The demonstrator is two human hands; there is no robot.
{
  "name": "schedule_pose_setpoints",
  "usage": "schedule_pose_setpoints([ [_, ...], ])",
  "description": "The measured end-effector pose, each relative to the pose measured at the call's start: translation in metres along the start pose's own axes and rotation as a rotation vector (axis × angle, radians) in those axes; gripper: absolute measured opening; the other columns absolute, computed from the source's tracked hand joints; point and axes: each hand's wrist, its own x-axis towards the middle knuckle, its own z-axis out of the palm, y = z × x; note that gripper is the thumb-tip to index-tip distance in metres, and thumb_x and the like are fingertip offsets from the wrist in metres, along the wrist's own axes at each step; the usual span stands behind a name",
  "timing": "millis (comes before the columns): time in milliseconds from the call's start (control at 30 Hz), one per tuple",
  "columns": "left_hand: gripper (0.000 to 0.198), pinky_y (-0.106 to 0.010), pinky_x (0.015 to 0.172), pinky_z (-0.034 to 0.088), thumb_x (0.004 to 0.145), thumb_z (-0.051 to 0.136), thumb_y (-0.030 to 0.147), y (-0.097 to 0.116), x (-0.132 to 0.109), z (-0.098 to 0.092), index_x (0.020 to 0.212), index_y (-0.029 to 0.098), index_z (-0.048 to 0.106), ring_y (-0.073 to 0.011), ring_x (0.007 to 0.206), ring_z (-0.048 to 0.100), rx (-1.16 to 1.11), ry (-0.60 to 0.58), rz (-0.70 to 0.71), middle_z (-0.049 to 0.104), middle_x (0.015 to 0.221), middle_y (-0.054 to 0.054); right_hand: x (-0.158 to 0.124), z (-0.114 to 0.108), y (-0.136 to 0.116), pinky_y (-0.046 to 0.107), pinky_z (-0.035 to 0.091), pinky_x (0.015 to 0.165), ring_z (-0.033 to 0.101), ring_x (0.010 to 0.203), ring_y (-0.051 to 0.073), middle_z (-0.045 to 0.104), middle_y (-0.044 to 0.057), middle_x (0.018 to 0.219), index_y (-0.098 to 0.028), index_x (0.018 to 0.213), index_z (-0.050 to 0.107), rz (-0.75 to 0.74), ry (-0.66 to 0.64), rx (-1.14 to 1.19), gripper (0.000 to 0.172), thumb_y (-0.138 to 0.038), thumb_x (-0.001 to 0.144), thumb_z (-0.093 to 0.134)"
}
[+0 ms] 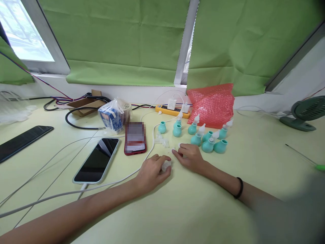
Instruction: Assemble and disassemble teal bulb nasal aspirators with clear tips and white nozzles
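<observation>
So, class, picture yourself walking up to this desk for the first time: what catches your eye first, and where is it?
First the cluster of teal rubber bulbs with white nozzles, standing mid-table just beyond the right hand. Behind them a red bubble-wrap bag glows against the green blinds. Nearer, the left hand cups a small clear piece, beside two phones.

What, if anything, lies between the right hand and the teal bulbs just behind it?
Nothing visible does. The right hand rests on the table just in front of the teal bulbs, with only bare tabletop between them. The left hand holds a small clear piece off to the side.
</observation>
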Motion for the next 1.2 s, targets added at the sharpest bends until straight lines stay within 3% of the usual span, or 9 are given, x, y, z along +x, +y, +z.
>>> schedule_pose_setpoints([
  [67,0.023,-0.023,0.053,0.038,0.074,0.046,0.029,0.001,0.000,0.000,0.094,0.020,0.052,-0.0141,0.059,0.051,0.002,-0.041,0.005,0.054,0.067,0.000,0.002,0.000,0.000,0.025,0.028,0.048,0.038,0.049,0.010,0.042,0.000,0.051,-0.016,0.049,0.047,0.027,-0.051,-0.077,0.028,-0.025,0.076,0.047],
  [133,0.021,-0.024,0.056,0.039,0.071,0.049,0.029,0.001,-0.001,0.000,0.089,0.019,0.052,-0.0151,0.064,0.052,0.002,-0.035,0.014,0.056,0.070,-0.001,0.004,-0.001,-0.003,0.028,0.032,0.058,0.044,0.065,0.015,0.050,0.005,0.069,-0.014,0.067,0.056,0.059,-0.106,-0.114,0.017,-0.029,0.073,0.050],
  [233,0.016,-0.026,0.063,0.040,0.070,0.051,0.026,0.001,0.000,0.001,0.083,0.018,0.054,-0.0174,0.074,0.051,0.039,-0.003,0.062,0.057,0.074,-0.003,0.007,-0.003,-0.007,0.034,0.033,0.069,0.042,0.086,0.023,0.049,0.010,0.090,-0.016,0.089,0.057,0.087,-0.201,-0.127,0.024,-0.032,0.072,0.052],
  [367,0.015,-0.028,0.067,0.040,0.070,0.051,0.023,-0.001,0.001,0.002,0.082,0.017,0.057,-0.0183,0.078,0.049,0.056,0.014,0.070,0.058,0.078,-0.004,0.006,-0.001,-0.007,0.035,0.032,0.071,0.041,0.087,0.021,0.051,0.007,0.086,-0.019,0.083,0.059,0.078,-0.288,-0.085,0.016,-0.028,0.078,0.046],
  [567,0.016,-0.027,0.066,0.040,0.072,0.049,0.026,-0.002,0.000,0.003,0.081,0.018,0.058,-0.0178,0.076,0.049,0.042,0.005,0.038,0.056,0.075,-0.003,0.001,0.005,-0.008,0.037,0.031,0.073,0.044,0.088,0.020,0.055,0.006,0.089,-0.018,0.075,0.057,0.079,-0.141,0.024,0.009,-0.022,0.077,0.049],
  [767,0.019,-0.026,0.063,0.039,0.073,0.047,0.028,-0.002,0.000,0.002,0.084,0.018,0.059,-0.0176,0.075,0.049,0.057,-0.011,0.029,0.054,0.075,-0.004,-0.002,-0.004,-0.017,0.033,0.039,0.067,0.050,0.070,0.015,0.059,0.003,0.069,-0.017,0.077,0.055,0.051,0.103,0.361,0.007,-0.013,0.072,0.055],
  [933,0.019,-0.025,0.062,0.039,0.074,0.046,0.028,-0.003,0.000,0.003,0.083,0.019,0.059,-0.0168,0.074,0.049,0.047,-0.021,0.029,0.053,0.074,-0.003,-0.004,-0.013,-0.023,0.028,0.045,0.059,0.053,0.065,0.014,0.061,0.003,0.069,-0.018,0.076,0.058,0.041,0.005,0.604,0.012,-0.010,0.068,0.057],
  [1200,0.019,-0.024,0.062,0.039,0.073,0.047,0.029,-0.007,0.001,0.003,0.083,0.019,0.060,-0.0157,0.072,0.049,-0.004,-0.032,0.016,0.052,0.072,-0.003,-0.007,-0.016,-0.022,0.030,0.047,0.061,0.054,0.065,0.014,0.063,0.003,0.069,-0.019,0.076,0.061,0.005,-0.014,0.676,0.014,-0.009,0.066,0.058],
])
